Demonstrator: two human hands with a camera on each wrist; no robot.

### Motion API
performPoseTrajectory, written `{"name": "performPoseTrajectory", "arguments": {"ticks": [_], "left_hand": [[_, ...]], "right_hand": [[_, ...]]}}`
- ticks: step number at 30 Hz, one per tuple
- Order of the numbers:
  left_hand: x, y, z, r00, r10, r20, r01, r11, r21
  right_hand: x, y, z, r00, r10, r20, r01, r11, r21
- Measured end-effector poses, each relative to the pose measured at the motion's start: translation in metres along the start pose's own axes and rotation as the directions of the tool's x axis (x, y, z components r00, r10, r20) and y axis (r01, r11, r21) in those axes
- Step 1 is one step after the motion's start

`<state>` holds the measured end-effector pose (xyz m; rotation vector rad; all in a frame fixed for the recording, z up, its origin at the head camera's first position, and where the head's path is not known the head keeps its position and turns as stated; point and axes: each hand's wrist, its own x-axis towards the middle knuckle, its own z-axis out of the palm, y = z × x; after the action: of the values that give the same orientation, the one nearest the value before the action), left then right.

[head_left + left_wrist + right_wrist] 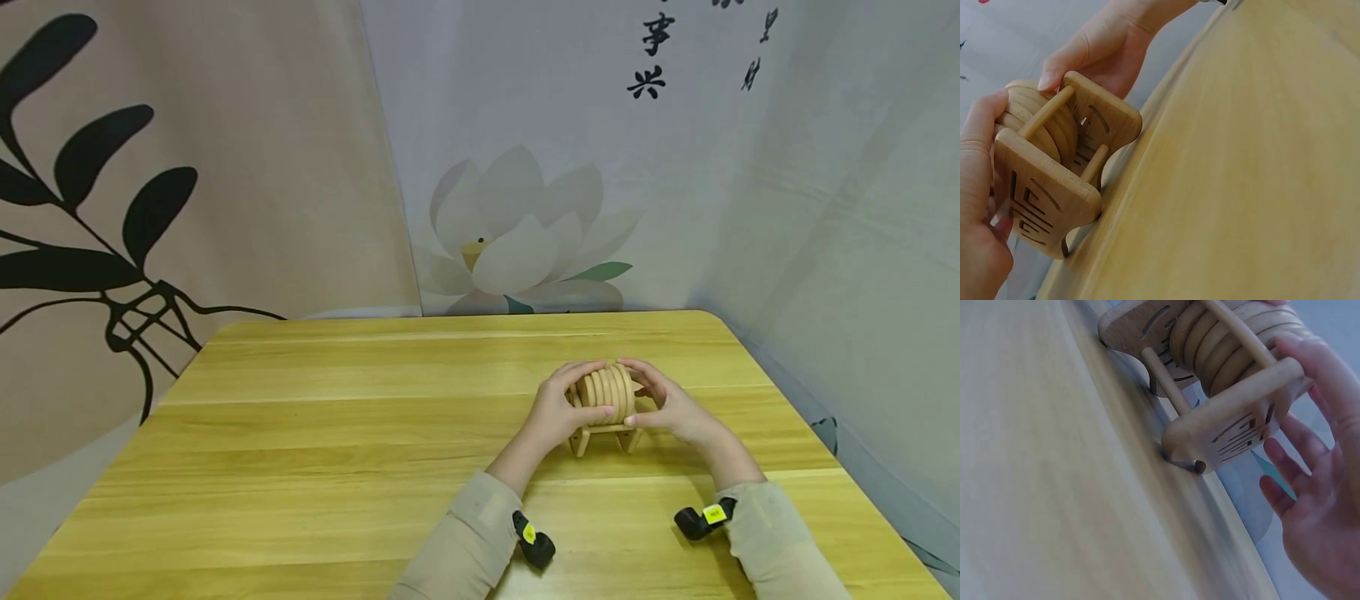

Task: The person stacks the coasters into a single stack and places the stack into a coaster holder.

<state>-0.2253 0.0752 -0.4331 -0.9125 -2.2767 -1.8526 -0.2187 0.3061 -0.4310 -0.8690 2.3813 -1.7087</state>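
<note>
In the head view several round wooden coasters point(606, 393) stand on edge side by side in a small wooden coaster rack point(583, 442). My left hand point(557, 410) holds the row from the left, thumb at the near side and fingers over the far side. From the right, my right hand point(673, 410) spans the row in the same way, its thumb by the rack's end. The left wrist view shows the rack's side panel point(1044, 197) with cut-out slots, and the coasters point(1060, 128) behind its rod. The right thumb point(1307, 353) touches the coasters in the right wrist view.
The rack stands on a wooden table point(315, 467), right of its middle. Behind the table hangs a pale curtain point(300, 167) printed with a plant, a flower and characters. Black wrist devices point(534, 546) sit at both sleeves.
</note>
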Motion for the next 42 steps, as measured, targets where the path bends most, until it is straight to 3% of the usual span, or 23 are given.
{"name": "performPoseTrajectory", "arguments": {"ticks": [11, 17, 26, 33, 42], "left_hand": [[0.0, -0.006, 0.001, 1.0, 0.009, -0.001, -0.009, 1.0, 0.003], [0.001, -0.007, 0.001, 1.0, -0.021, -0.011, 0.021, 1.0, 0.0], [-0.001, -0.009, -0.002, 1.0, -0.008, -0.007, 0.009, 1.0, 0.014], [-0.004, -0.004, -0.003, 0.999, -0.049, 0.001, 0.049, 0.999, 0.021], [-0.009, 0.001, -0.012, 0.996, -0.087, -0.035, 0.087, 0.996, 0.01]], "right_hand": [[0.0, 0.002, -0.001, 0.999, -0.017, 0.027, 0.018, 1.0, -0.016], [0.004, 0.001, -0.001, 0.999, -0.029, 0.036, 0.03, 0.999, -0.023], [0.006, -0.003, 0.003, 1.0, 0.004, 0.008, -0.003, 0.999, -0.046], [0.004, -0.008, 0.005, 1.0, 0.02, -0.012, -0.021, 0.993, -0.114], [-0.003, -0.025, 0.005, 0.996, 0.027, -0.083, -0.042, 0.982, -0.182]]}}
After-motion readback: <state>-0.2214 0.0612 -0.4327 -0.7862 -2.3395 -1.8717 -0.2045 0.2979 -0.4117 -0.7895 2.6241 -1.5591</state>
